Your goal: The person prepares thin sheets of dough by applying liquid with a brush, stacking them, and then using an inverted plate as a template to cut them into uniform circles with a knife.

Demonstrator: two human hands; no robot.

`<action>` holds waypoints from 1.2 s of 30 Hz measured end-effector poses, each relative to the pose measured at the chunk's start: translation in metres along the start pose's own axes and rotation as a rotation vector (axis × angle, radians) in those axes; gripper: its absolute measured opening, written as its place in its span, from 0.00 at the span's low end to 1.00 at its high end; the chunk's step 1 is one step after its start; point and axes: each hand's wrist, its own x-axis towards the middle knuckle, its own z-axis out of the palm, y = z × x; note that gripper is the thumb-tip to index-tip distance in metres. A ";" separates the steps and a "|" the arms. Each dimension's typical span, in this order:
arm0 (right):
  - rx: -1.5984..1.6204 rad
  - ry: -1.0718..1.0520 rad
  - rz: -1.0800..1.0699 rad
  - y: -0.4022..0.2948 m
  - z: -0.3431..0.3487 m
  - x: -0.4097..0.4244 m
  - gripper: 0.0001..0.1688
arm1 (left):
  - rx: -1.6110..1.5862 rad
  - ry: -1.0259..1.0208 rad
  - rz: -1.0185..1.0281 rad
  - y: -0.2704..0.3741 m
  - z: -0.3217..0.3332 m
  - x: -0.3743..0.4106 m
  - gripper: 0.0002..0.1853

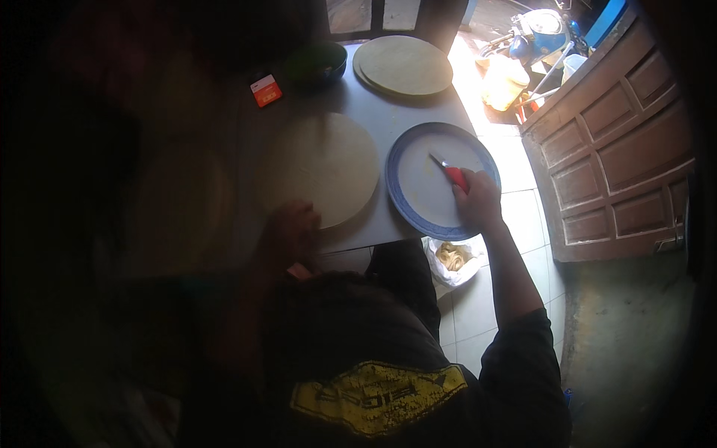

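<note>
My right hand (479, 201) grips a small knife by its red handle (457, 178). The knife's blade (437, 159) points up and left over a round white plate with a wide blue rim (404, 204). To the left of the plate lies a large, thin, pale disc (341, 168), its material unclear. My left hand (294, 221) is at the near edge of this disc, fingers curled. Shadow and blur hide whether those fingers pinch the edge or only touch it.
More pale discs (406, 64) lie stacked at the table's far right corner. A dark green bowl (330, 61) and an orange-and-white box (266, 91) stand at the back. Below the grey table (386, 112) sits a white bag (468, 263) with beige material. A brown panelled door (616, 134) is at right.
</note>
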 end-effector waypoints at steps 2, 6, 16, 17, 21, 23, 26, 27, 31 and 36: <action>-0.030 0.023 -0.034 -0.001 0.004 -0.002 0.24 | 0.013 0.031 0.009 0.004 -0.007 0.002 0.17; 0.021 0.200 -0.247 -0.029 -0.004 -0.003 0.27 | -0.039 0.021 -0.006 0.005 -0.009 0.003 0.18; 0.309 -0.077 -0.830 -0.174 0.058 -0.017 0.18 | -0.052 -0.004 -0.027 0.003 -0.021 0.001 0.20; 0.274 -0.069 -0.850 -0.176 0.062 -0.016 0.17 | -0.062 -0.006 -0.037 0.002 -0.021 -0.001 0.20; 0.168 -0.124 -0.882 -0.182 0.066 -0.009 0.16 | -0.088 0.009 -0.071 -0.002 -0.015 -0.006 0.20; 0.198 -0.102 -0.898 -0.181 0.068 -0.008 0.15 | -0.108 0.031 -0.078 -0.004 -0.013 -0.007 0.20; 0.218 -0.130 -0.901 -0.181 0.064 -0.006 0.14 | -0.156 0.009 -0.114 -0.002 -0.014 -0.009 0.21; 0.220 -0.150 -0.897 -0.182 0.062 -0.006 0.13 | -0.116 0.021 -0.105 -0.001 -0.016 -0.009 0.22; 0.253 -0.171 -0.886 -0.183 0.061 -0.004 0.12 | -0.037 0.060 -0.126 -0.001 -0.019 -0.017 0.24; 0.287 -0.255 -0.858 -0.185 0.057 0.000 0.09 | -0.017 0.066 -0.176 -0.004 -0.024 -0.031 0.26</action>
